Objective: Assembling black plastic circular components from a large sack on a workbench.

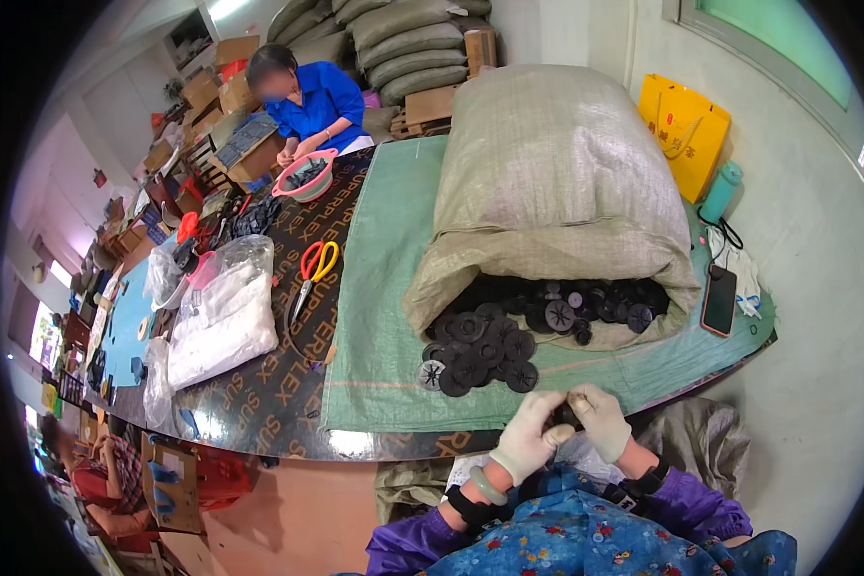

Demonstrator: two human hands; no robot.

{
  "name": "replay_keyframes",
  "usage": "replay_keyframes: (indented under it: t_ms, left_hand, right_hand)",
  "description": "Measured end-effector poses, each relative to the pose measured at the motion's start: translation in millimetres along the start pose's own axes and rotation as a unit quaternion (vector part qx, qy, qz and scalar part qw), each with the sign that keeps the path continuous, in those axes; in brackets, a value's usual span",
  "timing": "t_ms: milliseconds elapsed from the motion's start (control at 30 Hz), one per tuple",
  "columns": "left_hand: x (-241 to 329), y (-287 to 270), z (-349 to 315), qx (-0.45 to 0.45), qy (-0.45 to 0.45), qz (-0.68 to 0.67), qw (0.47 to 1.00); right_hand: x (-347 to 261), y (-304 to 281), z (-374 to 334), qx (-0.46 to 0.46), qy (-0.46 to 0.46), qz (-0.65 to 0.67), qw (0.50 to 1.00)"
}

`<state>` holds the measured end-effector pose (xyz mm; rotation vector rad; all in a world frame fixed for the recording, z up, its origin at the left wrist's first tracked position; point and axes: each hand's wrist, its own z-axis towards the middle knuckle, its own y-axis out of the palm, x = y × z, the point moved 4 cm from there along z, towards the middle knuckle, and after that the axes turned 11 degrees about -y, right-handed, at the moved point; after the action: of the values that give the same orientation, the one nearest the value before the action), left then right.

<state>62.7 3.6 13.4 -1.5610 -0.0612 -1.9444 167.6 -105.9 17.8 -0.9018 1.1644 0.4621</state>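
Note:
My left hand, in a white glove, is closed with its thumb and fingers on a small black part just past the table's front edge. Gripping the same part from the other side is my gloved right hand. The gloves hide most of it, so its exact shape does not show. Beyond my hands, round black discs with slotted centres lie piled on a green woven sheet. They spill from the mouth of a big, full woven sack lying on its side, with more black parts inside.
Scissors with red and yellow handles lie left of the sheet, near clear plastic bags. To the right are a phone, a teal bottle and a yellow paper bag. A co-worker in blue handles a pink basket.

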Motion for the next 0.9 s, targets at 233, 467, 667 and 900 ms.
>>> replay_keyframes:
  t_ms: [233, 467, 667, 900]
  left_hand:
    - [-6, -7, 5, 0.001, -0.025, 0.001, 1.000]
    - [-20, 3, -12, -0.129, -0.345, -0.411, 0.834]
    - [5, -5, 1, -0.023, -0.092, 0.019, 0.995]
    - [-13, -6, -4, -0.108, -0.263, -0.303, 0.910]
  right_hand:
    - [-11, 1, 1, -0.029, -0.087, -0.009, 0.996]
    - [-24, 5, -6, -0.010, -0.210, -0.125, 0.970]
    - [-2, 8, -7, -0.032, 0.079, 0.034, 0.996]
    - [-17, 8, -4, 0.004, -0.118, -0.084, 0.989]
